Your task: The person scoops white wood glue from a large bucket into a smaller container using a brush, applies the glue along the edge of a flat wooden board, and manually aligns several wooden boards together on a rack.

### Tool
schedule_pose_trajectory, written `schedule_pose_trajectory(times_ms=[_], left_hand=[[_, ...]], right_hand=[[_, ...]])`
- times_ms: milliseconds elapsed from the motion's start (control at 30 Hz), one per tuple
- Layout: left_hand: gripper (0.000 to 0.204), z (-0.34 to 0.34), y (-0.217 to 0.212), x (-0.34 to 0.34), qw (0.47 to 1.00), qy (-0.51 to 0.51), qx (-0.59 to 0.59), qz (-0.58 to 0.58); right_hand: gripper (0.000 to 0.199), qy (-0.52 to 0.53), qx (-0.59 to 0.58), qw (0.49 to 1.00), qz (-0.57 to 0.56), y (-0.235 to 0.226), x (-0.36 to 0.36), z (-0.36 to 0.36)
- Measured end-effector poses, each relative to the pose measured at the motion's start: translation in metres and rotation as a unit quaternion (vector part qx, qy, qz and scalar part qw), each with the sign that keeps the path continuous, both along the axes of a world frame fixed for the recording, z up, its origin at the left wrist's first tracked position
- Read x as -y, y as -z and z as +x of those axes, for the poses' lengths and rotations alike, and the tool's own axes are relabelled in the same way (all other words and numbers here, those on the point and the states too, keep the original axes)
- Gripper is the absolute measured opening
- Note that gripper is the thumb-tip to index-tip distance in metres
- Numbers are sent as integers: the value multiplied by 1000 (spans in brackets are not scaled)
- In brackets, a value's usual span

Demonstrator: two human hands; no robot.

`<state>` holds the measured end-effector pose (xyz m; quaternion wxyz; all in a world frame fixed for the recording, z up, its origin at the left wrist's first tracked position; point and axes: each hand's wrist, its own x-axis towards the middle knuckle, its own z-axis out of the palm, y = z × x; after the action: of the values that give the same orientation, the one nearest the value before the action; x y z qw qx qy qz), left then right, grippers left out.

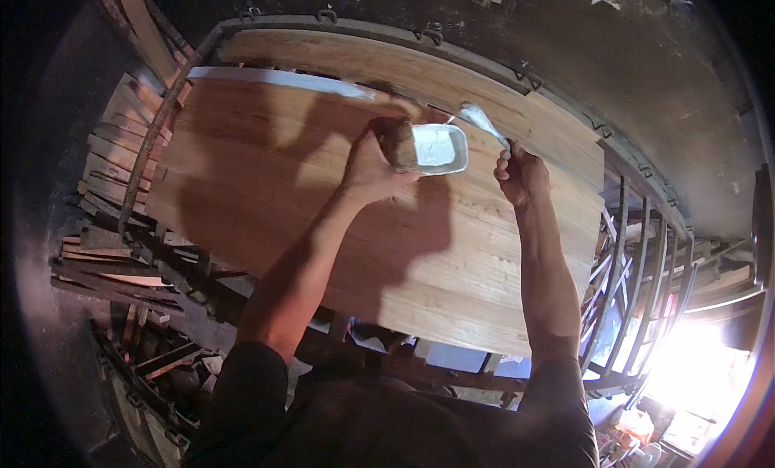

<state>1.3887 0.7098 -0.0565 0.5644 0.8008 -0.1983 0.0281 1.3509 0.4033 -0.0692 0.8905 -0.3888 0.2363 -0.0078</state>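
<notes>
You stand over a large panel of edge-joined wooden boards point(323, 210), reddish-brown, with straight seams and finger joints visible along its lower part; it lies in a metal clamping frame point(630, 226) whose curved bars show at the top and right. Stacks of short timber offcuts point(121, 169) sit to the left of the panel, rough and unevenly piled. Your left hand point(373, 165) is closed around the near end of a small rectangular tray point(436, 149), pale-walled and holding a white, paste-like filling, held just above the panel's upper middle. Your right hand point(521, 173) is closed on the handle of a flat brush or spreader point(483, 121), its white-coated tip raised just beside the tray's far corner. Your hands are apart, each clamped on its own tool. In my judgement, keep the tray level and close to the board, load the tip sparingly, and work along the seams.
</notes>
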Motion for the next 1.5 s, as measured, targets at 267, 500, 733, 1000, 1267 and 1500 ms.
schedule_pose_trajectory(times_ms=[267, 500, 733, 1000, 1267, 1500], left_hand=[[80, 74, 68, -45, 996, -76, -47, 26], [77, 79, 136, -62, 991, -49, -42, 116], [73, 51, 138, -67, 981, -51, -43, 182], [67, -20, 246, -80, 953, -186, -128, 201], [66, -38, 272, -73, 902, -159, -62, 398], [64, -39, 256, -65, 852, -167, -23, 496]], right_hand=[[9, 13, -10, 991, -132, 85, 3, 108], [11, 79, -36, 956, -281, 153, 65, 92], [13, 163, -119, 909, -365, 155, 174, 27], [22, 231, -153, 830, -484, 173, 283, -39], [25, 286, -299, 650, -637, 173, 391, -101], [23, 275, -282, 401, -827, 157, 356, -95]])
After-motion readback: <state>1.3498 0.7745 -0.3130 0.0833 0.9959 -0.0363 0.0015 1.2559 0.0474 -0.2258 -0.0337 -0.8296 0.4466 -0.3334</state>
